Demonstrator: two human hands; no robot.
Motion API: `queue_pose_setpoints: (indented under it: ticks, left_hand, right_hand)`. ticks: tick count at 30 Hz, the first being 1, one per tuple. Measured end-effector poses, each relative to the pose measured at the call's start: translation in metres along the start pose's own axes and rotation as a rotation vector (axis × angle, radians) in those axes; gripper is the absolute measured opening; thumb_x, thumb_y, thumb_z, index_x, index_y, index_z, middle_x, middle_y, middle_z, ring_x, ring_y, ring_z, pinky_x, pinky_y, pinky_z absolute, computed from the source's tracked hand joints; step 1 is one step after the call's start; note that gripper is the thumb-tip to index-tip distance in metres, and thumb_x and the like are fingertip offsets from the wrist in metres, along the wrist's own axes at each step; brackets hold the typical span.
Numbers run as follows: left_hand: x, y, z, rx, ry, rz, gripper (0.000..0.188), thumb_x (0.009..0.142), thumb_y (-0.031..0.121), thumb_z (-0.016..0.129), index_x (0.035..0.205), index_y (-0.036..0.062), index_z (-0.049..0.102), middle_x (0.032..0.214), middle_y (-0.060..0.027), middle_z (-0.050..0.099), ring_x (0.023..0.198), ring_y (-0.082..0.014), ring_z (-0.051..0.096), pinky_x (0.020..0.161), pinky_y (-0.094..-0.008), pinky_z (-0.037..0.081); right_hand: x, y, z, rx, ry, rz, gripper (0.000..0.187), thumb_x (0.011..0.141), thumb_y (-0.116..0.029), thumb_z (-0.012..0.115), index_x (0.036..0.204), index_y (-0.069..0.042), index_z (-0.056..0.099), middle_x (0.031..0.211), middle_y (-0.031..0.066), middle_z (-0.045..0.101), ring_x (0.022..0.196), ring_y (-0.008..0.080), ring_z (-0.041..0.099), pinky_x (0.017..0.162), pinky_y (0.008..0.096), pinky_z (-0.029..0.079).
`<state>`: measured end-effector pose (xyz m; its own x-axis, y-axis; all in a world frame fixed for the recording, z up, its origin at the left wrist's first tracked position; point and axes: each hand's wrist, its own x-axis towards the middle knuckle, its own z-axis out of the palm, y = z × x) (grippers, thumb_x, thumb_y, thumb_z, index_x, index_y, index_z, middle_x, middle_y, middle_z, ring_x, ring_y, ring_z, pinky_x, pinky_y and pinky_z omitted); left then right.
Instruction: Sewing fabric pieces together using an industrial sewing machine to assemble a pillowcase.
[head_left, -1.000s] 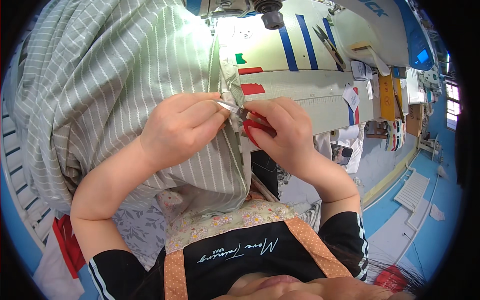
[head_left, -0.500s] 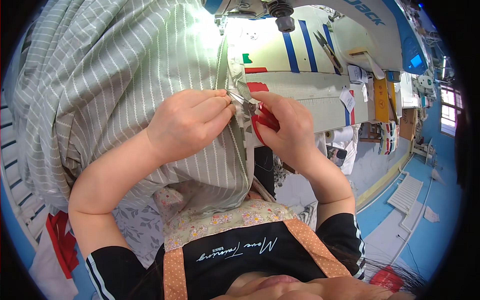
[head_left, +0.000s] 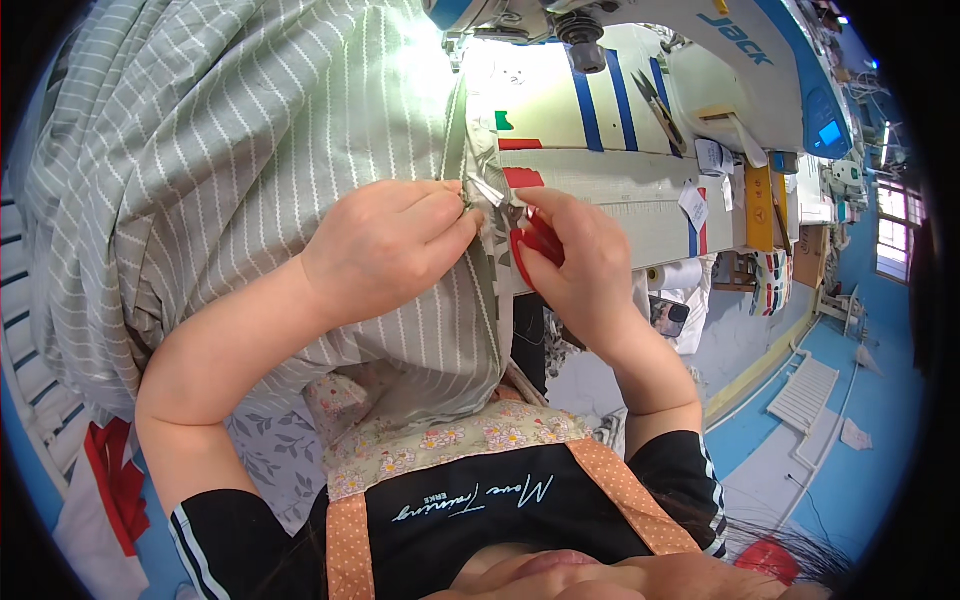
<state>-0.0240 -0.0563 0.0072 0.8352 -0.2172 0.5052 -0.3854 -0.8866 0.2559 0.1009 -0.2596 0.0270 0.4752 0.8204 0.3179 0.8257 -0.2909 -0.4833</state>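
Observation:
Grey-green fabric with white stripes (head_left: 300,130) covers the left of the table and hangs down over my lap. My left hand (head_left: 385,250) is closed, pinching the fabric's edge between thumb and fingers. Just right of that pinch, my right hand (head_left: 585,245) grips small scissors by their red handles (head_left: 540,245). The scissors' blades point toward the left fingertips and lie close to the seam edge. A small whitish strip (head_left: 485,190) shows there; whether it is cloth or shining metal is hard to make out.
The sewing machine (head_left: 740,60) stands at the back, its lamp lighting the fabric. Dark-bladed snips (head_left: 658,112) lie on the machine bed. To the right are a yellow box (head_left: 762,205), a white thread cone (head_left: 676,274) and a phone (head_left: 668,316).
My right hand and the scissors have shifted slightly right, the blades drawing back from the left fingertips. My left hand still pinches the edge, turned a little.

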Motion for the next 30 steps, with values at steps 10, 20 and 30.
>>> queue_pose_setpoints:
  ticks: [10, 20, 30]
  left_hand:
    - [0.000, -0.001, 0.000, -0.002, -0.012, 0.000, 0.020, 0.078, 0.007, 0.073, 0.098, 0.0043, 0.074, 0.092, -0.0048, 0.065, 0.088, -0.0218, 0.071, 0.069, -0.0330, 0.058]
    - [0.001, -0.002, 0.007, 0.066, 0.108, 0.062, 0.012, 0.081, 0.010, 0.068, 0.092, 0.0051, 0.070, 0.085, -0.0029, 0.059, 0.078, -0.0176, 0.065, 0.062, -0.0306, 0.054]
    - [0.001, -0.001, 0.006, 0.038, 0.059, 0.035, 0.011, 0.080, 0.010, 0.068, 0.090, 0.0054, 0.070, 0.084, -0.0031, 0.058, 0.077, -0.0173, 0.065, 0.062, -0.0304, 0.053]
  right_hand:
    - [0.010, -0.010, -0.013, 0.296, -0.114, 0.245, 0.040, 0.079, 0.003, 0.075, 0.117, -0.005, 0.067, 0.083, 0.0091, 0.068, 0.073, 0.0236, 0.066, 0.068, 0.0354, 0.053]
    - [0.002, -0.005, 0.004, 0.023, 0.003, -0.021, 0.039, 0.082, 0.003, 0.077, 0.118, -0.003, 0.066, 0.078, 0.0034, 0.064, 0.069, 0.0115, 0.058, 0.066, 0.0266, 0.050]
    - [-0.002, -0.007, 0.001, 0.054, 0.016, 0.051, 0.040, 0.080, 0.004, 0.075, 0.118, -0.004, 0.067, 0.080, 0.0059, 0.066, 0.070, 0.0157, 0.062, 0.065, 0.0295, 0.051]
